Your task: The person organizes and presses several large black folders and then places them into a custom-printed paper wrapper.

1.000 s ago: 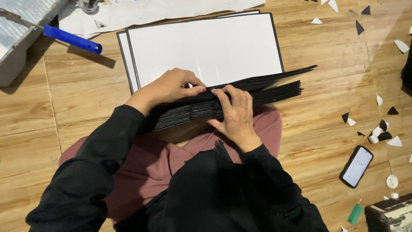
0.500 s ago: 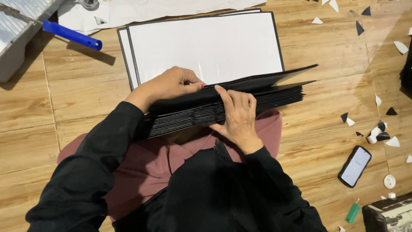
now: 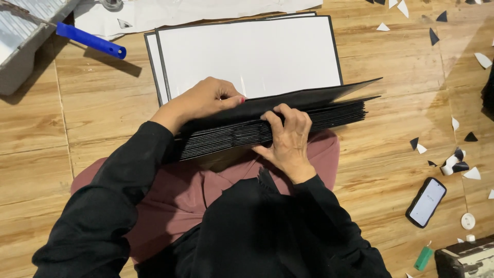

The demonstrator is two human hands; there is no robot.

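A thick stack of black boards (image 3: 309, 116) lies flat across the lap.
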